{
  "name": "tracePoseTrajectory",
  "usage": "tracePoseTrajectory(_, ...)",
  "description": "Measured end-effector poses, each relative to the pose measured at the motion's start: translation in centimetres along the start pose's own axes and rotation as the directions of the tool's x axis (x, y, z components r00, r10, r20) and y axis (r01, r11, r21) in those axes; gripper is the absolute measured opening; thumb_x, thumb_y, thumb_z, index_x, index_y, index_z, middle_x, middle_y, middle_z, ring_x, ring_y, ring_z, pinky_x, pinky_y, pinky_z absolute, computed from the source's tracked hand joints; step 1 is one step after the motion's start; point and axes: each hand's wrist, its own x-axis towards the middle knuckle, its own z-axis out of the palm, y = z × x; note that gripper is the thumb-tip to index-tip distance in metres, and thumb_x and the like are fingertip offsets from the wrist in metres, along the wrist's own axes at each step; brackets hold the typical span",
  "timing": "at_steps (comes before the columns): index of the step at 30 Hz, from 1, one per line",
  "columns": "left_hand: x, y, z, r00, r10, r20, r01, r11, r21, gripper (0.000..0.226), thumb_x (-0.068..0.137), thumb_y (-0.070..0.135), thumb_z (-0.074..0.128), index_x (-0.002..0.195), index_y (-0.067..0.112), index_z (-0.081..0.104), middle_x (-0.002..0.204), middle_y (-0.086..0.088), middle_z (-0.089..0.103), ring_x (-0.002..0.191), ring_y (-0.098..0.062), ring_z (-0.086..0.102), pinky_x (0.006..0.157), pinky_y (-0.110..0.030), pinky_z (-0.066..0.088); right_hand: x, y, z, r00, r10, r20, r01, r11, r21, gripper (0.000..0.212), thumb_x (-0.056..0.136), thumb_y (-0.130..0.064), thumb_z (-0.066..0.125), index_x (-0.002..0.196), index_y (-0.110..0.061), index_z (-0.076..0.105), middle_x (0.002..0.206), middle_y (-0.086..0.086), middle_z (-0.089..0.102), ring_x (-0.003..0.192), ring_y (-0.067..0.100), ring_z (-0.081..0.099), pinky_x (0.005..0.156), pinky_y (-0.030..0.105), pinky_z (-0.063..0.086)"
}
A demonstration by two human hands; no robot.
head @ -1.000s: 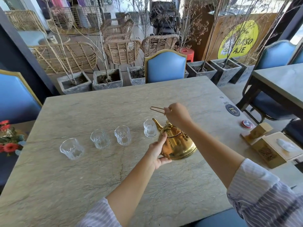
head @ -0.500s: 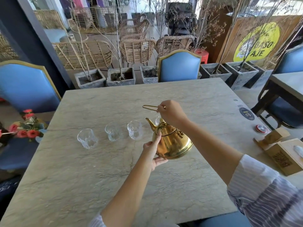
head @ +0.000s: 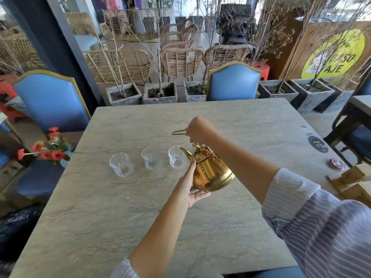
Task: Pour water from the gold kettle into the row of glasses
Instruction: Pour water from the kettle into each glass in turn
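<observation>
The gold kettle (head: 212,171) hangs tilted above the stone table (head: 124,217), spout pointing left. My right hand (head: 200,130) grips its thin wire handle from above. My left hand (head: 189,187) cups the kettle's lower side and bottom. Three clear glasses stand in a row: the left glass (head: 121,164), the middle glass (head: 150,160) and the right glass (head: 176,160). The spout tip sits at the right glass's rim. No stream of water is discernible. Anything further right in the row is hidden behind the kettle and my arm.
Red flowers (head: 50,151) sit off the table's left edge beside a blue chair (head: 52,101). Another blue chair (head: 232,83) stands at the far side. On the right lie a black round sticker (head: 318,144), a small red tin (head: 337,163) and wooden boxes (head: 357,183).
Both hands carried the kettle left along the row; its spout went from the rightmost glass, now hidden, to the one beside it. The camera view also swung left.
</observation>
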Motion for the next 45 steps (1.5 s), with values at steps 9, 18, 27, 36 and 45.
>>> tracePoseTrajectory(9, -0.6, 0.5, 0.7, 0.997, 0.019, 0.074, -0.019, 1.0, -0.008, 0.052, 0.079, 0.067, 0.065, 0.098, 0.019, 0.057, 0.107, -0.015, 0.062, 0.113, -0.037, 0.061, 0.092, -0.056, 0.056, 0.3, -2.2, -1.5, 0.989, 0.075, 0.128, -0.066, 0.995, -0.07, 0.039, 0.1, -0.014, 0.041, 0.063, -0.006, 0.051, 0.058, 0.002, 0.057, 0.045, 0.012, 0.049, 0.049, 0.024, 0.041)
tracePoseTrajectory(18, -1.8, 1.2, 1.7, 0.991, 0.037, 0.127, -0.034, 0.999, -0.022, 0.066, 0.078, 0.069, 0.063, 0.117, 0.017, 0.057, 0.114, -0.014, 0.061, 0.116, -0.036, 0.06, 0.089, -0.055, 0.058, -0.4, -3.2, -3.0, 0.994, 0.049, 0.097, -0.027, 0.977, -0.212, 0.039, 0.1, -0.011, 0.045, 0.063, -0.003, 0.055, 0.066, 0.0, 0.065, 0.045, 0.01, 0.05, 0.052, 0.024, 0.046)
tracePoseTrajectory(27, -2.9, 1.6, 2.9, 0.983, 0.059, 0.172, -0.053, 0.998, -0.037, 0.053, 0.082, 0.067, 0.06, 0.105, 0.019, 0.061, 0.111, -0.013, 0.062, 0.117, -0.038, 0.059, 0.094, -0.056, 0.055, -1.3, -3.7, -4.4, 0.999, -0.039, 0.014, 0.041, 0.984, -0.175, 0.023, 0.093, -0.001, 0.047, 0.071, 0.002, 0.057, 0.058, 0.006, 0.063, 0.051, 0.023, 0.059, 0.054, 0.036, 0.054)
tracePoseTrajectory(36, -4.4, 1.7, 3.8, 0.969, 0.102, 0.225, -0.095, 0.995, -0.042, 0.05, 0.085, 0.066, 0.057, 0.107, 0.022, 0.064, 0.113, -0.012, 0.064, 0.117, -0.038, 0.061, 0.088, -0.055, 0.058, -2.8, -3.6, -6.3, 0.992, -0.119, -0.031, 0.114, 0.984, -0.138, 0.034, 0.091, -0.004, 0.047, 0.059, -0.01, 0.043, 0.059, 0.004, 0.051, 0.047, 0.015, 0.048, 0.043, 0.024, 0.038)
tracePoseTrajectory(45, -5.4, 1.9, 4.3, 0.961, 0.128, 0.246, -0.126, 0.992, -0.023, 0.051, 0.084, 0.066, 0.058, 0.106, 0.021, 0.064, 0.113, -0.015, 0.065, 0.114, -0.037, 0.063, 0.084, -0.053, 0.06, -2.8, -4.3, -7.1, 0.998, -0.068, 0.0, 0.067, 0.978, -0.199, 0.019, 0.091, 0.001, 0.045, 0.073, 0.0, 0.05, 0.049, 0.006, 0.063, 0.04, 0.019, 0.054, 0.05, 0.03, 0.048)
